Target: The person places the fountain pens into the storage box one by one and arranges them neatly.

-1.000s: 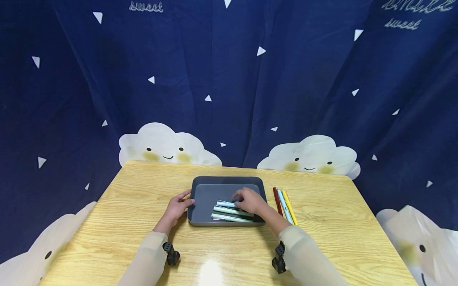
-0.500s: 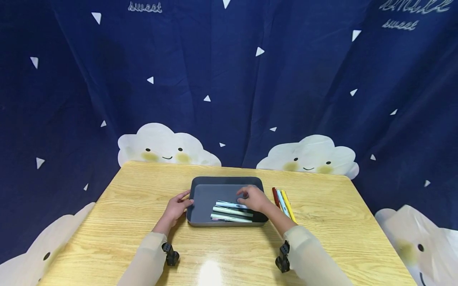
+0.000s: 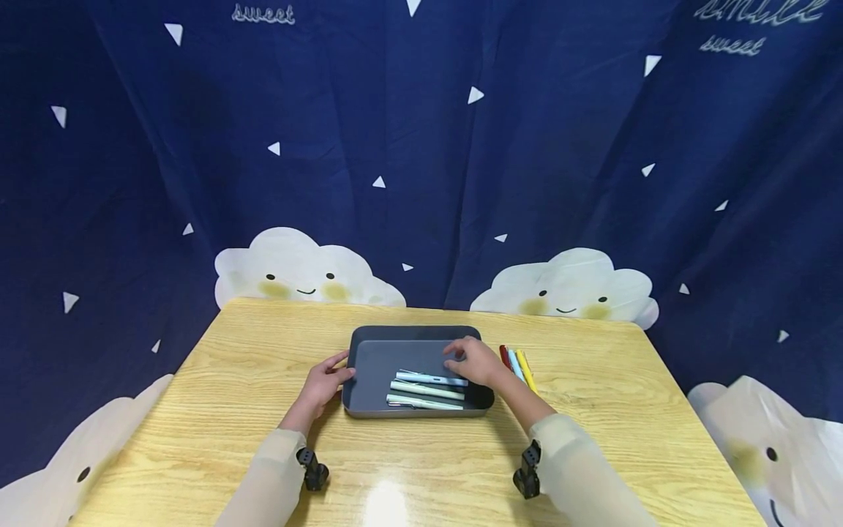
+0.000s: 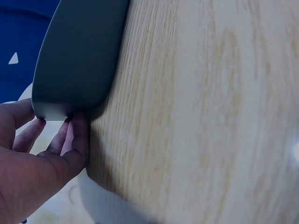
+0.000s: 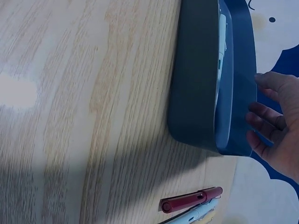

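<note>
A dark grey tray (image 3: 388, 359) sits on the table. Along its near side lie a light blue pen (image 3: 431, 378) and two pale green pens (image 3: 428, 389), roughly parallel, clips toward the left. My left hand (image 3: 323, 384) pinches the tray's left wall, thumb over the rim and fingers against the outside, as the left wrist view also shows (image 4: 51, 158). Over the tray's right part hovers my right hand (image 3: 477, 360), its fingers loosely bent and holding nothing, just beyond the light blue pen's right end.
Right of the tray, a red pen (image 5: 191, 199), another light blue pen (image 3: 516, 364) and a yellow pen (image 3: 526, 371) lie side by side on the wooden table (image 3: 606, 410). A dark blue curtain (image 3: 421, 146) with clouds hangs behind the table's far edge.
My right hand has let go of the light blue pen, which now lies in the tray, and has lifted away to the right. My left hand has stayed on the tray's wall.
</note>
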Demonstrator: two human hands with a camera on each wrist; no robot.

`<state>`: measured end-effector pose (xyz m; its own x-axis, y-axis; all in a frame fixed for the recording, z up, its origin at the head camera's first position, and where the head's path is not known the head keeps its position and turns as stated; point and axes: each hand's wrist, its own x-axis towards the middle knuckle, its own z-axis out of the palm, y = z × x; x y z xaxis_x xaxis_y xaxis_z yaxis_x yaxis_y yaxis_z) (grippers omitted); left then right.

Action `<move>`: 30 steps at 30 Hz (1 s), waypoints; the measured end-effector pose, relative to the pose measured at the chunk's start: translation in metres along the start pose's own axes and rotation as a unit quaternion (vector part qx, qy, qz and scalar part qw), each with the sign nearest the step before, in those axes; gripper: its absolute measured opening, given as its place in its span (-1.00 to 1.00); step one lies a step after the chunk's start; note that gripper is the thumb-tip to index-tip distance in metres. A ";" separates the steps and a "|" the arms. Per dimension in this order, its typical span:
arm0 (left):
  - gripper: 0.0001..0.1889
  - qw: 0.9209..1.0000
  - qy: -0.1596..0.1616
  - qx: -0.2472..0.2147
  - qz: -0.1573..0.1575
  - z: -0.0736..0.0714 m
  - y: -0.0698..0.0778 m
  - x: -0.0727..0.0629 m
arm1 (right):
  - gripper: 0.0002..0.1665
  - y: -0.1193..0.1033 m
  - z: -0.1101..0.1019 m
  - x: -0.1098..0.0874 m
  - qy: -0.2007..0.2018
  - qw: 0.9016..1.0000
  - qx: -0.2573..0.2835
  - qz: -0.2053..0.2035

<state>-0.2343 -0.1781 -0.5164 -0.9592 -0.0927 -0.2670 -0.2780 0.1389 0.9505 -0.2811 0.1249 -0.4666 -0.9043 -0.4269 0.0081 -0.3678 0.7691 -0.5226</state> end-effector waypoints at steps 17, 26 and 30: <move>-0.46 1.000 0.005 0.003 -0.008 0.000 -0.002 0.003 | -0.69 0.008 -0.014 -0.004 0.013 0.999 0.011 0.029; -0.47 1.000 0.002 0.003 -0.006 0.000 -0.001 0.001 | -0.68 0.017 -0.019 -0.009 0.024 0.999 0.015 0.027; -0.46 1.000 0.002 0.005 -0.007 0.000 0.000 0.001 | -0.68 0.021 -0.022 -0.010 0.026 0.999 0.013 0.029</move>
<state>-0.2352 -0.1783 -0.5171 -0.9550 -0.0988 -0.2796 -0.2919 0.1472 0.9450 -0.2843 0.1562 -0.4586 -0.9342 -0.3563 0.0208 -0.3094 0.7794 -0.5448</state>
